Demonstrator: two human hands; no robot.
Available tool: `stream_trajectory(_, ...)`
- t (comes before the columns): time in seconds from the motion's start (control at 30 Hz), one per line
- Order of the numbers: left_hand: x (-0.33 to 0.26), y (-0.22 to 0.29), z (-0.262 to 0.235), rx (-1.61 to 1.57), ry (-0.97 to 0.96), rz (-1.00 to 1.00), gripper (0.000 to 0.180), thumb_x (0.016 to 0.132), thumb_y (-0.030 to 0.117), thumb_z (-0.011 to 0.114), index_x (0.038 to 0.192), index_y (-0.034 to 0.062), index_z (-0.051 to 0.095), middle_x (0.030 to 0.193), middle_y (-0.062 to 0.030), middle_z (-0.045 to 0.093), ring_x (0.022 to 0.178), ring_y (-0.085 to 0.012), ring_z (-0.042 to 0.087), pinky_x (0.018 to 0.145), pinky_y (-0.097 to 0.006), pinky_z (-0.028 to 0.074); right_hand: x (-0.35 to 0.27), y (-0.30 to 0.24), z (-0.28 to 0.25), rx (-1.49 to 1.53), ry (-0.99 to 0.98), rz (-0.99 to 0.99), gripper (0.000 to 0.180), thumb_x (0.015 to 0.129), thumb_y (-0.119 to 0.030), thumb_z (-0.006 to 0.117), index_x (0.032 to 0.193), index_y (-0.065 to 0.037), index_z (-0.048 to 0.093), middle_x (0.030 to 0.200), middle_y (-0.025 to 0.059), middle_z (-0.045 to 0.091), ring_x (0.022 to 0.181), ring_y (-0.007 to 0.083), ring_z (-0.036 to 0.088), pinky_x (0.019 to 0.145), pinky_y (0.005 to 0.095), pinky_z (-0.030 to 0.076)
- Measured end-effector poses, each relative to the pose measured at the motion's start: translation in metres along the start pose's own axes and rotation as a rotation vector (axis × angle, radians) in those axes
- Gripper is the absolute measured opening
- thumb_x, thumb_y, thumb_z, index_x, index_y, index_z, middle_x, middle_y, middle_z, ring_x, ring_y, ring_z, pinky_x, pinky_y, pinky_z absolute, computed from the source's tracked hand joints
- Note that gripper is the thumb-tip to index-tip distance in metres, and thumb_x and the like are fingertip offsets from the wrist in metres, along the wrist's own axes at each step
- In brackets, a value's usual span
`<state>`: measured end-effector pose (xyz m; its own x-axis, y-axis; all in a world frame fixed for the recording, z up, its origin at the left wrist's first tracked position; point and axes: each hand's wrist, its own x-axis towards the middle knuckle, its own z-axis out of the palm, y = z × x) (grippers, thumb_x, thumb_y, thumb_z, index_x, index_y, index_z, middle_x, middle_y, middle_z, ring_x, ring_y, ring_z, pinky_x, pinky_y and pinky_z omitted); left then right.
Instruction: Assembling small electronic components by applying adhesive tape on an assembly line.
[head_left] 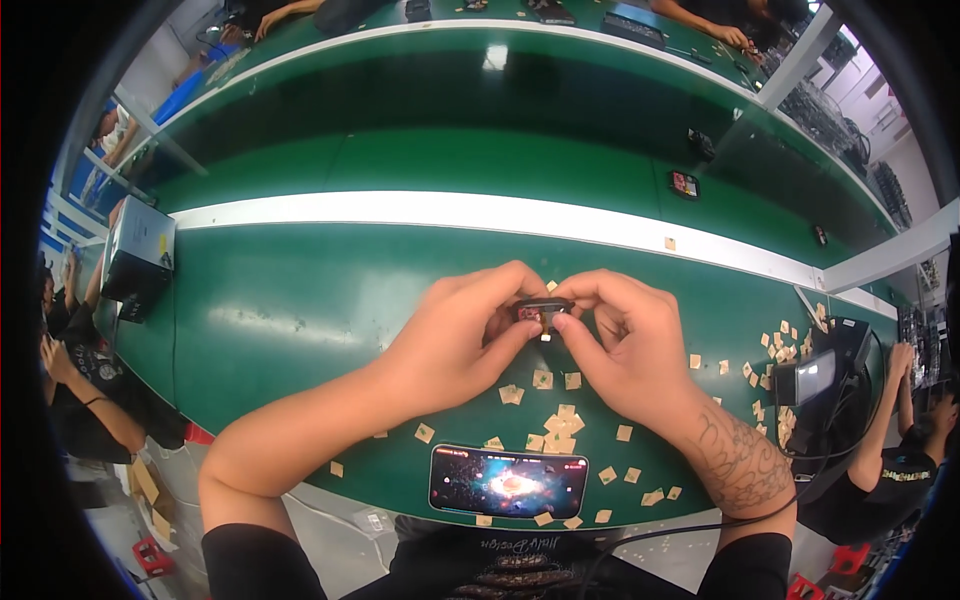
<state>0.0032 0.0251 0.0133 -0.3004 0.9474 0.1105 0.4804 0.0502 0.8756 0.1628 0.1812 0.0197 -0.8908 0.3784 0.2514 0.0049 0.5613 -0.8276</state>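
Between my two hands, above the green table (pixel 300 290), is a small black device casing (pixel 541 316) with open electronics and reddish parts inside. My left hand (pixel 470 330) pinches its left end between thumb and fingers. The fingers of my right hand (pixel 630 340) hold the other end, the thumb pressed on the inside. A small pale tab (pixel 546 338) sticks out at its near side. Small beige squares with green marks (pixel 562 428) lie scattered below and right of my hands, some piled up. Nearer to me rests a phone (pixel 510 485) with a lit space picture.
Beyond a white rail (pixel 430 210) runs a green belt carrying another small device (pixel 684 185). A grey metal box (pixel 140 250) stands at left. At right are a black instrument with a screen (pixel 805 378) and a cable. Other people sit at both sides and across.
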Motion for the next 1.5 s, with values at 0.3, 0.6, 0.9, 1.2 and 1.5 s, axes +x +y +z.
stream_trajectory(0.3, 0.083, -0.01, -0.001, 0.02, 0.031, 0.013, 0.015, 0.098, 0.002, 0.072, 0.112, -0.0002, 0.066, 0.086, -0.0019, 0.068, 0.074, -0.0076, 0.059, 0.067, -0.026, 0.051, 0.009, 0.034, -0.015, -0.212, 0.234, -0.042, 0.037, 0.094, -0.006, 0.075, 0.13, -0.003, 0.066, 0.101, 0.0127, 0.071, 0.074, 0.0294, 0.068, 0.066, 0.0392, 0.055)
stream_trajectory(0.6, 0.193, -0.046, -0.007, 0.81, 0.13, 0.035, 0.02, 0.092, 0.017, 0.074, 0.109, 0.0054, 0.072, 0.095, -0.0166, 0.07, 0.092, -0.0335, 0.072, 0.081, -0.046, 0.057, 0.001, 0.048, -0.01, -0.347, 0.013, -0.047, 0.029, 0.096, -0.018, 0.074, 0.122, -0.008, 0.065, 0.104, 0.013, 0.068, 0.083, 0.0374, 0.071, 0.074, 0.0473, 0.058)
stream_trajectory(0.9, 0.307, 0.019, 0.094, 0.795, -0.147, 0.348, 0.061, 0.096, 0.028, 0.074, 0.152, 0.0167, 0.055, 0.145, -0.024, 0.056, 0.139, -0.0451, 0.053, 0.114, -0.051, 0.049, 0.005, 0.038, -0.012, -0.481, -0.41, -0.339, 0.029, 0.093, -0.023, 0.073, 0.115, -0.006, 0.063, 0.112, 0.0149, 0.066, 0.09, 0.0359, 0.074, 0.076, 0.0483, 0.061)
stream_trajectory(1.2, 0.403, 0.002, 0.176, 0.912, -0.182, 0.34, 0.041, 0.108, 0.029, 0.059, 0.147, 0.0381, 0.064, 0.151, -0.0185, 0.056, 0.144, -0.0406, 0.051, 0.115, -0.052, 0.05, 0.001, 0.046, -0.016, -0.467, -0.524, -0.28, 0.03, 0.085, -0.008, 0.071, 0.113, 0.001, 0.071, 0.111, 0.0169, 0.067, 0.093, 0.0297, 0.075, 0.072, 0.0436, 0.062)
stream_trajectory(1.5, 0.231, 0.016, 0.055, -0.03, -0.269, 0.26, 0.032, 0.108, 0.018, 0.066, 0.138, 0.0093, 0.062, 0.131, -0.0114, 0.063, 0.124, -0.0232, 0.062, 0.104, -0.038, 0.054, -0.006, 0.049, -0.009, -0.283, -0.298, -0.412, 0.025, 0.085, -0.01, 0.073, 0.105, 0.0, 0.063, 0.105, 0.0135, 0.062, 0.091, 0.0316, 0.073, 0.075, 0.0437, 0.063)
